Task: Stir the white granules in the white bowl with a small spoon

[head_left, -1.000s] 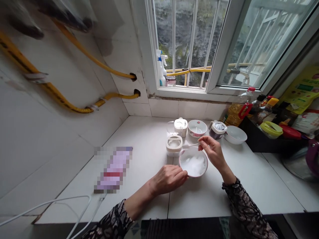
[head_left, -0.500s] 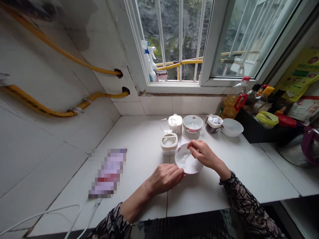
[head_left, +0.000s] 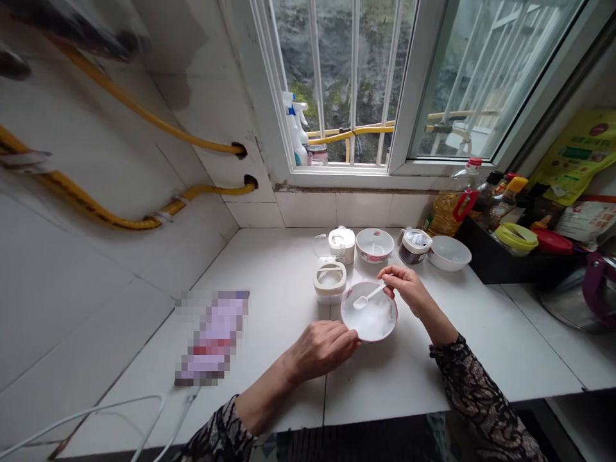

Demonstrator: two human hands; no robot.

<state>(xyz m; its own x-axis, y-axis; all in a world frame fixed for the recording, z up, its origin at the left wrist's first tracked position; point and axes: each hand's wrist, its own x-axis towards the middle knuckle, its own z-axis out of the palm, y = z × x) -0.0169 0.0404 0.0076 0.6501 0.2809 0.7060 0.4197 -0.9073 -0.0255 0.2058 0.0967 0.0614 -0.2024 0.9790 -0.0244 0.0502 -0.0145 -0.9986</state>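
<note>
A white bowl (head_left: 344,316) with a pinkish rim stands on the white tiled counter, with white powdery or grainy stuff (head_left: 378,321) inside. My left hand (head_left: 323,346) grips its near-left rim, thumb and fingers closed on the edge. Over the bowl's far right side, my right hand (head_left: 403,287) pinches the handle of a small white spoon (head_left: 368,299). The spoon's scoop hangs above the powder and looks roughly level. Just left of the bowl is a cream-rimmed seasoning jar (head_left: 330,285); what it holds is hard to make out.
Behind stand a white jar with a clear lid (head_left: 341,244), a flowered bowl (head_left: 375,248), a dark-filled jar (head_left: 414,246) and a plain bowl (head_left: 450,253). An oil bottle (head_left: 447,208) and a black condiment box (head_left: 486,253) are at right. A blurred purple object (head_left: 214,337) with a cable lies left.
My right hand has lifted the spoon up and slightly right, so its scoop shows clear of the powder. The left hand keeps its hold on the rim. The view has shifted slightly.
</note>
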